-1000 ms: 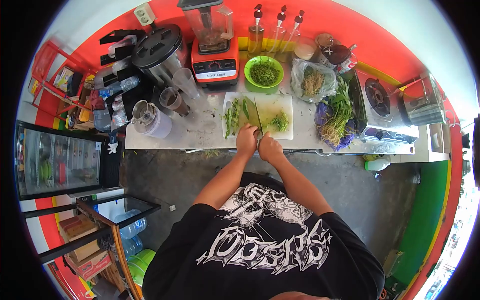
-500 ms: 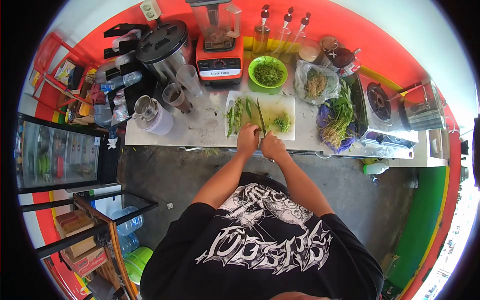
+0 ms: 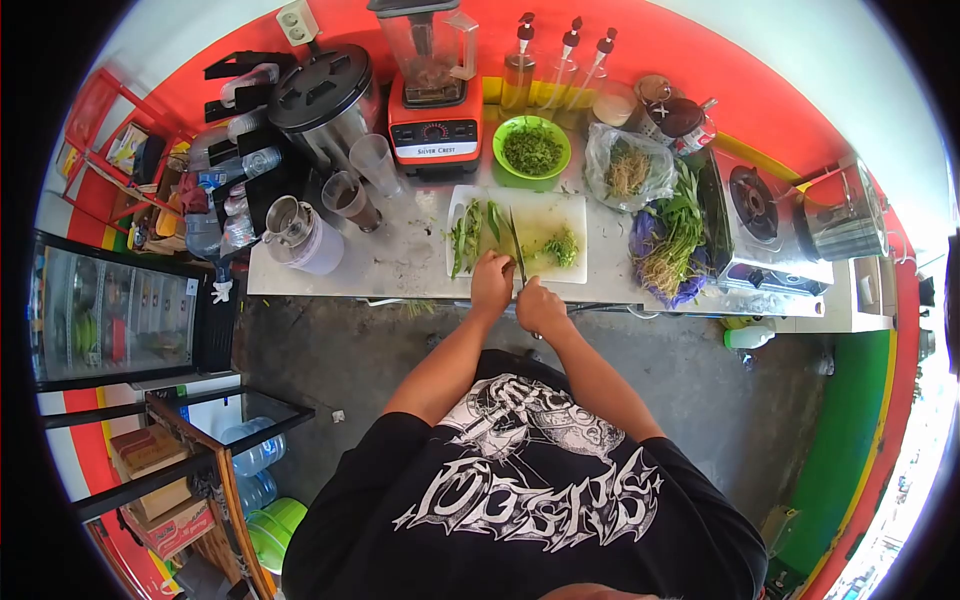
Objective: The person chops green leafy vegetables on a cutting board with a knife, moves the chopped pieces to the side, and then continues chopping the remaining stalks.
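Our right hand [image 3: 541, 306] slid nearer, grasping the knife [image 3: 517, 240]; our left hand [image 3: 492, 285], grip unclear, curls over the board's [image 3: 552, 213] near edge.

A loose black fabric T-shirt [image 3: 540, 474] with wide, plain black short sleeves [image 3: 388, 460] is worn on the upper body. Its front carries a detailed white-and-grey line illustration [image 3: 515, 412] above one row of large, jagged, spiky white lettering [image 3: 530, 505]; forearms [image 3: 445, 365], left hand [image 3: 491, 286] and right hand [image 3: 541, 307] are all bare
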Demonstrator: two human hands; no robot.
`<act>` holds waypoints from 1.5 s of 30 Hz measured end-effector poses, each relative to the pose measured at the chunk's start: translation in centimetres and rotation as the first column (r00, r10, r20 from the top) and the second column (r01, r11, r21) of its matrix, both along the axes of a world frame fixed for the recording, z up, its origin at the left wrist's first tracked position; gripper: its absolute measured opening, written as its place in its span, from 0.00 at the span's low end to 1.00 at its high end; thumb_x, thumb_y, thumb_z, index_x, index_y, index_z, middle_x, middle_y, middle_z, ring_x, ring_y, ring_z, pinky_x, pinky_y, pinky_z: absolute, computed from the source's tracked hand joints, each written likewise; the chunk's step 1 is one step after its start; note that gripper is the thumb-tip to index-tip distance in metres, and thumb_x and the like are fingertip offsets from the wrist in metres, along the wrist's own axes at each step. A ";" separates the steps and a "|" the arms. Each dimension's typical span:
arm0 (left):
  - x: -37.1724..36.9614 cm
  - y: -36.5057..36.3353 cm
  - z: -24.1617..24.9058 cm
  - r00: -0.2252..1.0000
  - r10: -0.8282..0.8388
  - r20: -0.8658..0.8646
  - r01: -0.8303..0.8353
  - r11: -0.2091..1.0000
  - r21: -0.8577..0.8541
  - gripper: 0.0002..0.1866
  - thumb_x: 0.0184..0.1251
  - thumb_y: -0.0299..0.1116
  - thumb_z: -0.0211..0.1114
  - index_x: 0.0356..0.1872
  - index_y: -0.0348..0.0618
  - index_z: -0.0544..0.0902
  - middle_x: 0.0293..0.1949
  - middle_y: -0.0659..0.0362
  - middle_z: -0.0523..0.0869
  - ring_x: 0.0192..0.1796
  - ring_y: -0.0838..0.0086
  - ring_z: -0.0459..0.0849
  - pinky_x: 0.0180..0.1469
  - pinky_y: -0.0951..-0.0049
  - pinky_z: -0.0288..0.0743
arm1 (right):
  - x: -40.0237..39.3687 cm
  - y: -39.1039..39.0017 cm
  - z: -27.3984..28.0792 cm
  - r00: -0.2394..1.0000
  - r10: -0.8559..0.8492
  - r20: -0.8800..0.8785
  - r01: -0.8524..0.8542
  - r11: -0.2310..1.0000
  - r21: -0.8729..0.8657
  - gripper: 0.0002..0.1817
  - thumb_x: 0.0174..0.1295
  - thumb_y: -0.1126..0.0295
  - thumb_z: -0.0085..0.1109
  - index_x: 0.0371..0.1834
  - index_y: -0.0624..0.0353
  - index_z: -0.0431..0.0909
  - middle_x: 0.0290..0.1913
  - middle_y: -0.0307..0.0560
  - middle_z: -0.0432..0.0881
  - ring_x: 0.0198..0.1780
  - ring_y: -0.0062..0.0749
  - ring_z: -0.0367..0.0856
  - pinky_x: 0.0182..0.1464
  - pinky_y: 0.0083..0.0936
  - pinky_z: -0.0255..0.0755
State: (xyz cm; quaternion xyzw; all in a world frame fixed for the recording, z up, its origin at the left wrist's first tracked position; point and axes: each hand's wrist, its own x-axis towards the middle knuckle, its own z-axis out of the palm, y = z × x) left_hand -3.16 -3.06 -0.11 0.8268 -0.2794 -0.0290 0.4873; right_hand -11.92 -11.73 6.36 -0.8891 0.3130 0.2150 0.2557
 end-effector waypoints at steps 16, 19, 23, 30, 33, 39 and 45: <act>0.6 0.4 0.6 0.982 -0.034 -0.185 0.034 0.999 -0.001 0.08 0.63 0.24 0.67 0.42 0.35 0.86 0.36 0.47 0.82 0.39 0.53 0.84 0.44 0.57 0.77 | -0.8 -0.9 -1.5 0.999 -0.032 0.032 0.031 0.999 0.013 0.21 0.74 0.59 0.47 0.55 0.69 0.69 0.51 0.75 0.85 0.56 0.70 0.84 0.62 0.55 0.75; 0.8 0.6 0.3 0.991 -0.083 -0.106 0.088 0.995 0.045 0.09 0.64 0.25 0.67 0.44 0.37 0.88 0.37 0.48 0.83 0.41 0.53 0.85 0.45 0.57 0.78 | -0.3 -1.0 -1.3 0.998 -0.035 0.055 0.034 0.999 0.017 0.21 0.74 0.58 0.47 0.55 0.68 0.69 0.50 0.75 0.85 0.55 0.70 0.84 0.61 0.56 0.75; 1.2 1.1 -0.4 0.988 -0.134 0.080 0.133 0.991 0.027 0.08 0.63 0.26 0.69 0.41 0.38 0.89 0.36 0.50 0.84 0.39 0.54 0.85 0.45 0.59 0.79 | -0.3 -0.7 -1.2 0.995 -0.053 0.081 0.053 0.999 -0.001 0.21 0.74 0.56 0.47 0.54 0.67 0.69 0.49 0.75 0.85 0.54 0.70 0.85 0.60 0.56 0.75; 1.2 1.2 0.8 0.978 -0.192 0.088 0.176 0.971 0.164 0.10 0.66 0.30 0.67 0.43 0.39 0.91 0.38 0.49 0.87 0.42 0.52 0.86 0.46 0.57 0.80 | -1.4 -1.8 -1.3 0.982 -0.141 0.128 0.148 0.988 -0.046 0.22 0.75 0.55 0.48 0.54 0.66 0.69 0.47 0.72 0.86 0.52 0.69 0.85 0.58 0.56 0.76; 2.2 0.9 0.4 0.983 -0.181 0.018 0.176 0.973 0.149 0.11 0.67 0.32 0.67 0.44 0.39 0.91 0.38 0.46 0.89 0.40 0.51 0.88 0.44 0.57 0.81 | -1.8 -2.9 -1.2 0.962 -0.174 0.213 0.177 0.984 0.005 0.22 0.74 0.55 0.53 0.52 0.66 0.71 0.44 0.72 0.86 0.50 0.67 0.85 0.55 0.55 0.77; 3.0 2.1 0.5 0.995 -0.055 -0.079 0.063 0.992 0.113 0.09 0.67 0.30 0.67 0.43 0.37 0.90 0.37 0.46 0.90 0.36 0.55 0.89 0.42 0.61 0.81 | -3.6 -5.2 -1.0 0.943 -0.065 0.327 0.019 0.990 0.142 0.20 0.68 0.58 0.62 0.53 0.63 0.78 0.46 0.69 0.86 0.52 0.65 0.84 0.56 0.53 0.75; 5.5 2.1 3.9 0.996 -0.085 0.015 0.080 0.969 0.233 0.17 0.62 0.23 0.67 0.54 0.42 0.85 0.49 0.53 0.86 0.50 0.57 0.83 0.57 0.61 0.77 | -6.9 -8.6 -1.9 0.955 -0.063 0.289 0.025 0.991 0.133 0.19 0.62 0.57 0.69 0.51 0.58 0.87 0.50 0.61 0.87 0.56 0.57 0.84 0.59 0.46 0.76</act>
